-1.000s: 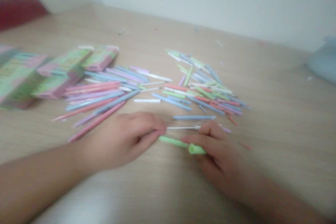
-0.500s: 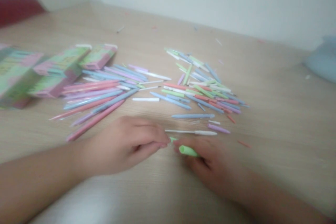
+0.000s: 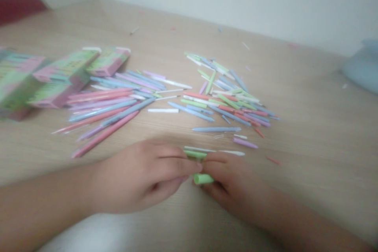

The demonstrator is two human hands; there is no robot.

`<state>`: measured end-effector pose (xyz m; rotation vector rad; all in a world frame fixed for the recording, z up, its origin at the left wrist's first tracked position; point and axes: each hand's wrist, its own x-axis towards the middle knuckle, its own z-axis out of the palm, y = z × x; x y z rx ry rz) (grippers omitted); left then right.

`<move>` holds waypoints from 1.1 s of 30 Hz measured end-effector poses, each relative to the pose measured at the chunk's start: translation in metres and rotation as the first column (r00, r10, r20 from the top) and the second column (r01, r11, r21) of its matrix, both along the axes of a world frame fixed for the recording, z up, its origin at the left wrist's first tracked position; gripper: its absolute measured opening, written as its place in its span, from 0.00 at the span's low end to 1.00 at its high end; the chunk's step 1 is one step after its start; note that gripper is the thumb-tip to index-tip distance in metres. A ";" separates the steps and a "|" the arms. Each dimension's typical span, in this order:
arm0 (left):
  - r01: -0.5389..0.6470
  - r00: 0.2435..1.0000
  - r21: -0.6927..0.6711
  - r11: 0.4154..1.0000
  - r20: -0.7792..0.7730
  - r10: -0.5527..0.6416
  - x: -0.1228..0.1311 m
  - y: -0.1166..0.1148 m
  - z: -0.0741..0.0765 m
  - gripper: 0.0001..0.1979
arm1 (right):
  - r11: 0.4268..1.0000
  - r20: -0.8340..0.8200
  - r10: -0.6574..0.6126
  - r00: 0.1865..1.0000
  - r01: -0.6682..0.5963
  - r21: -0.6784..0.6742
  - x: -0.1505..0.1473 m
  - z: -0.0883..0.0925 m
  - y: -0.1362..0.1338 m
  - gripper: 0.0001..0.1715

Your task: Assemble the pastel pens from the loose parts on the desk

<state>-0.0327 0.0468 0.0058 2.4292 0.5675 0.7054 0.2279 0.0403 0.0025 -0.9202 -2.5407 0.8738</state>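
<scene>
Photo from head height of two bare hands working over a pale wood table; on a clock face centred on the view, twelve is the far side. Nearest, the left hand reaches in at seven o'clock, its fingers drawn together; whether it pinches anything is hidden. Its tips meet the right hand, which comes from between four and five. The right hand is curled around a green tube, pinching it, the tube's round end facing nine. The tube sits just short of six. Slightly beyond the fingertips is a green stick, its right end running behind the right fingers.

Just past that lies a thin white rod, partly covered near its right end. Around four o'clock are a red sliver, a purple piece and, closer in, a blue barrel. A short white tube lies at nine, near the centre.

Farther out at nine is a heap of pens, pink, purple and blue. A mixed pile of parts spreads from three to one. Green-and-pink boxes stand between nine and ten. Farthest, a red object, blurred, is at ten, and a pale wall spans twelve to one.
</scene>
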 end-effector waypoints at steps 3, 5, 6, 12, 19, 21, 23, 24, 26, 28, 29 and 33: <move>0.016 1.000 0.002 1.000 -0.003 -0.016 0.000 -0.001 0.000 0.18 | 1.000 0.052 0.005 0.999 -0.006 0.019 -0.002 0.002 -0.001 0.11; 0.029 1.000 -0.010 1.000 -0.012 -0.029 0.000 -0.001 0.000 0.16 | 1.000 0.093 0.013 0.996 -0.014 0.015 -0.003 0.004 -0.001 0.10; 0.030 0.999 -0.022 0.999 -0.016 -0.030 0.000 -0.002 0.000 0.14 | 1.000 0.102 0.021 0.995 -0.022 0.015 -0.003 0.004 -0.001 0.10; -0.055 0.997 -0.092 0.994 -0.052 0.051 0.001 -0.003 -0.001 0.07 | 1.000 0.037 -0.008 0.999 0.008 -0.006 0.001 0.002 -0.001 0.09; -0.121 0.992 -0.113 0.986 -0.057 0.115 0.001 -0.004 -0.001 0.11 | 0.997 -0.237 -0.071 0.969 0.076 0.015 0.006 -0.009 -0.002 0.17; -0.134 0.991 -0.111 0.985 -0.040 0.131 0.002 -0.004 -0.001 0.10 | 0.996 -0.280 -0.076 0.957 0.086 0.027 0.006 -0.010 -0.003 0.16; -0.145 0.989 -0.114 0.983 -0.044 0.141 0.003 -0.003 -0.001 0.09 | 0.997 -0.310 -0.065 0.949 0.077 0.028 0.005 -0.010 -0.004 0.17; -0.151 0.988 -0.117 0.982 -0.049 0.146 0.004 -0.003 -0.002 0.08 | 0.997 -0.327 -0.052 0.944 0.065 0.028 0.005 -0.010 -0.004 0.18; -0.158 0.987 -0.126 0.979 -0.055 0.153 0.004 -0.003 -0.002 0.07 | 0.999 -0.358 -0.033 0.933 0.046 0.028 0.004 -0.009 -0.005 0.21; -0.155 0.988 -0.135 0.979 -0.042 0.150 0.004 -0.004 -0.001 0.07 | 0.998 -0.370 -0.045 0.928 0.056 0.018 0.003 -0.009 -0.005 0.22; -0.151 0.988 -0.139 0.979 -0.034 0.148 0.004 -0.004 -0.001 0.07 | 0.998 -0.369 -0.054 0.928 0.063 0.012 0.003 -0.009 -0.004 0.21; -0.139 0.990 -0.156 0.978 -0.033 0.136 0.003 -0.004 0.000 0.08 | 0.998 -0.365 -0.060 0.929 0.069 0.010 0.003 -0.008 -0.003 0.15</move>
